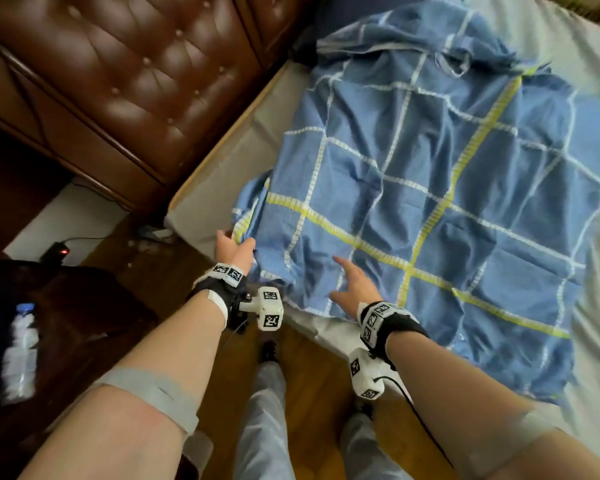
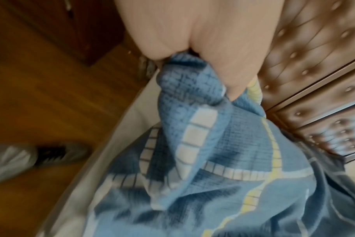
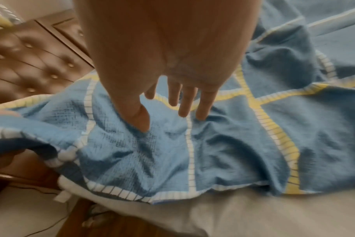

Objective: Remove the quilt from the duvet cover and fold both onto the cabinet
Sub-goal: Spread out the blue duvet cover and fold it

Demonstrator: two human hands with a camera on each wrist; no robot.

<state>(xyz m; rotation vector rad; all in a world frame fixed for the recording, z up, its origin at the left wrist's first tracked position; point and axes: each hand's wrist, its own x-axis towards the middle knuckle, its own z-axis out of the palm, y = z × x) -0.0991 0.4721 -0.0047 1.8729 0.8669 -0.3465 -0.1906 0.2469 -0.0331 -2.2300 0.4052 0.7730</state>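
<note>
Duvet cover (image 1: 430,202): thin, crinkled blue weave, white and yellow grid lines, spread rumpled across the bed (image 1: 568,36), near edge at the mattress side. Left hand (image 1: 234,249) pinches a bunched corner, fingers (image 2: 235,86) curled round cloth. Right hand (image 1: 355,285) lies flat on it, fingers (image 3: 205,102) straight, spread. Tufted leather headboard (image 1: 118,81) left; wood floor (image 1: 312,375) below.
</note>
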